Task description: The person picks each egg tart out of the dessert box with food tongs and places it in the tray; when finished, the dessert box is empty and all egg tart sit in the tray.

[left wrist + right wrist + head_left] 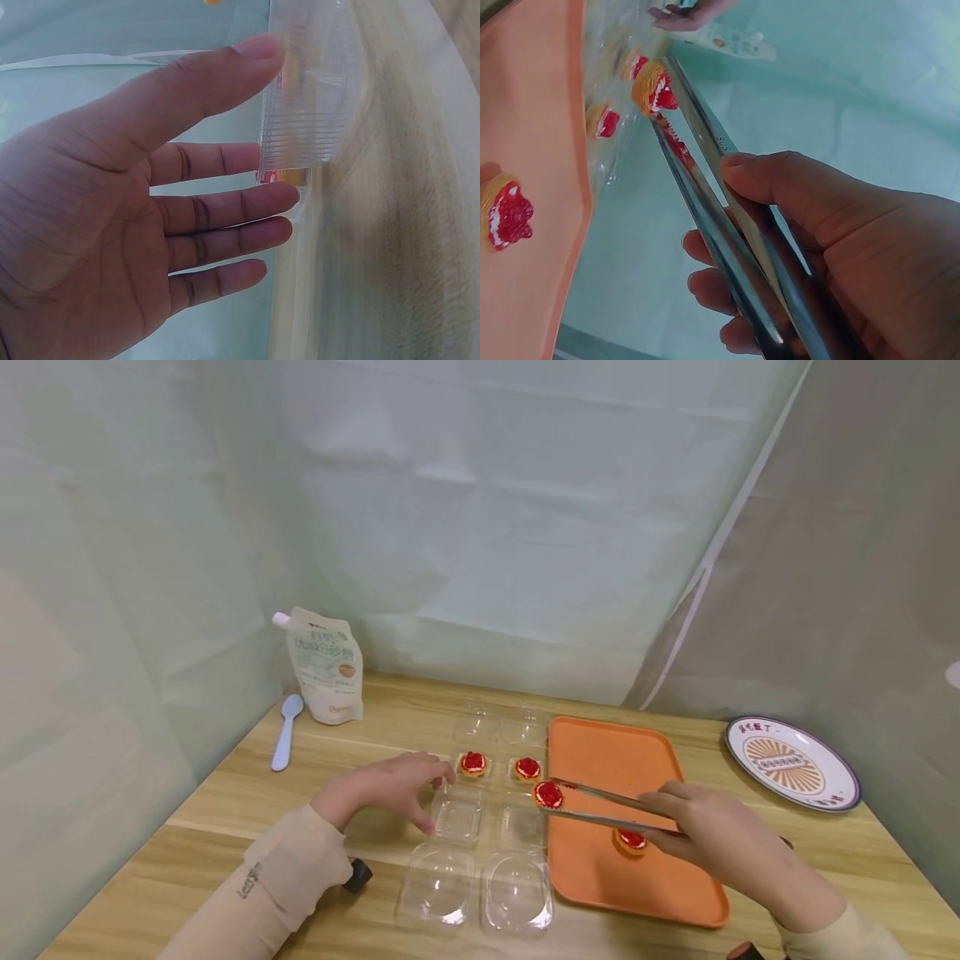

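Note:
My right hand [712,835] grips metal tongs [727,217], and their tips pinch a small tart [548,794] with red topping above the tray's left edge. Another tart [631,841] lies on the orange tray [615,881], partly behind the tongs. Two more tarts, one on the left [473,764] and one on the right [528,768], sit in compartments of clear plastic boxes. With fingers spread, my left hand [397,785] is at the left edge of a near clear box [457,817]. In the left wrist view its thumb and fingertips are right at the box wall [304,127].
Clear domed lids [517,893] lie open toward the front, others [480,722] toward the back. A white pouch [326,664] and a pale blue spoon [286,735] are at the back left. At the right is a patterned plate [795,762]. Curtains enclose the wooden table [217,843].

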`<state>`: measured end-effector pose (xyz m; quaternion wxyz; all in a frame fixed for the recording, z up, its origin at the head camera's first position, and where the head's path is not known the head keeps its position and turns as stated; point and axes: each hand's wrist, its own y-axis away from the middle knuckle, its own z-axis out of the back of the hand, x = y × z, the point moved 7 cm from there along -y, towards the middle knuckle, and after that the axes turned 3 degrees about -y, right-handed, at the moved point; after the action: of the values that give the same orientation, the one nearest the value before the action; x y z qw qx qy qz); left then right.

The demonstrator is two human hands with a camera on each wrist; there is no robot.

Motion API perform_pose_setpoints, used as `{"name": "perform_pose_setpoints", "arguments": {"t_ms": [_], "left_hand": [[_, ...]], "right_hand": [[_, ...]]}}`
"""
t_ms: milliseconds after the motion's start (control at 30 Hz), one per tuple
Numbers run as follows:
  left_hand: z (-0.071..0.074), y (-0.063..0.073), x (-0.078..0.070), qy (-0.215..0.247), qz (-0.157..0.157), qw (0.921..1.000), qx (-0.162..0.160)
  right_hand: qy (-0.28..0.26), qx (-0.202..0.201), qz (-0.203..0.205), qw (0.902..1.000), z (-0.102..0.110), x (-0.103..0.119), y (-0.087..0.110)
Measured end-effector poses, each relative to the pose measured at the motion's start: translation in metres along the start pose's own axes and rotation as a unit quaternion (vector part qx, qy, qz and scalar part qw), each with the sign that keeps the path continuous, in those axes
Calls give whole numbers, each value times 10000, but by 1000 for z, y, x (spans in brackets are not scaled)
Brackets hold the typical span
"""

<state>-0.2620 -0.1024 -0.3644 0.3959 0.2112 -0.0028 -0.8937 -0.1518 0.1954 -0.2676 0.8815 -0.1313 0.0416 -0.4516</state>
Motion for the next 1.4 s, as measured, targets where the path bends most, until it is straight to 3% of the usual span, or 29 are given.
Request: {"name": "perform_pose_setpoints", "arguments": {"t_ms": [400,667,1100,1400], "left_hand": [[0,1,1,37,-9,10000,-6],[-1,-1,2,-12,38,10000,12],[0,1,0,-42,-47,10000,18],[-1,1,0,3,-8,10000,25]], "right_hand": [[29,-46,-118,9999,-7,-11,18],[-101,315,-515,9981,-20,-24,34],[-49,226,-338,9992,-30,-30,50],[-319,160,-350,9988,-34,-32,56]]}}
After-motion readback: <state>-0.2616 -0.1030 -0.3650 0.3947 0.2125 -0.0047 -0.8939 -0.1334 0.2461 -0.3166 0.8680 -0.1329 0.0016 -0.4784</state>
